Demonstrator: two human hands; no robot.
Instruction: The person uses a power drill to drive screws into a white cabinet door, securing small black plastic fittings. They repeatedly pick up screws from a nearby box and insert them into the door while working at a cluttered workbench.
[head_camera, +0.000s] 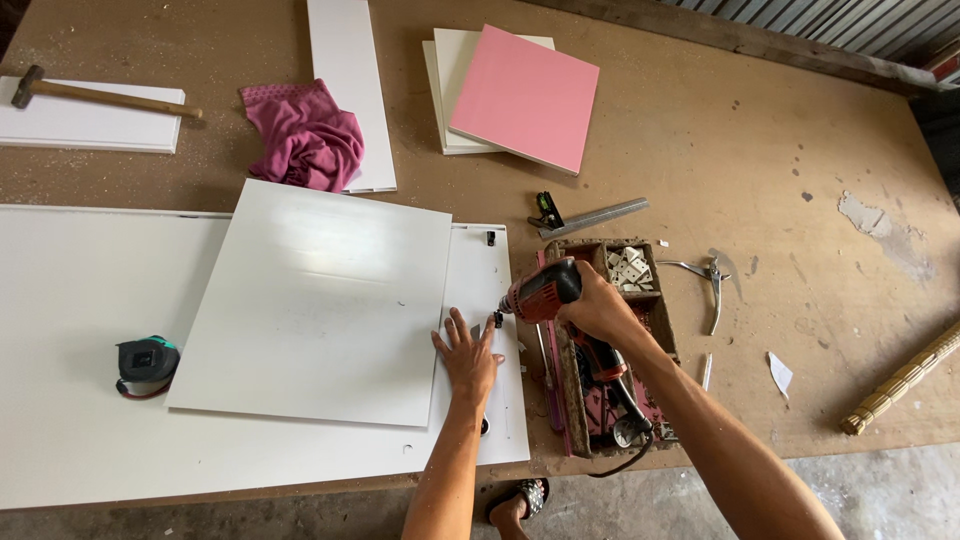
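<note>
We grip the red power drill (540, 292) with our right hand (598, 305), fingers wrapped closed around its handle. The drill lies nearly level, its bit pointing left toward the right edge of the white square panel (320, 300). Its black cord trails down past the counter edge.

Our left hand (467, 357) lies flat and open, fingers spread, palm down. It presses on the lower right corner of the square panel and holds nothing. The drill tip sits just beside the fingertips of this hand.

The square panel lies slightly turned on top of a long white board (70, 400), which covers the left part of the brown counter (780, 150). A black tape measure (146, 364) rests on the long board, well apart from the hands.

A wooden tray (640, 275) of small white fittings sits under our right forearm, just beside the long board. A metal square (590, 217) lies above the tray, and pliers (712, 280) lie to its right.

At the far side of the counter we see a pink square panel (528, 95) stacked on cream panels, a crumpled pink cloth (308, 135), a narrow white strip (350, 90), and a hammer (90, 95) resting on another white board.
</note>
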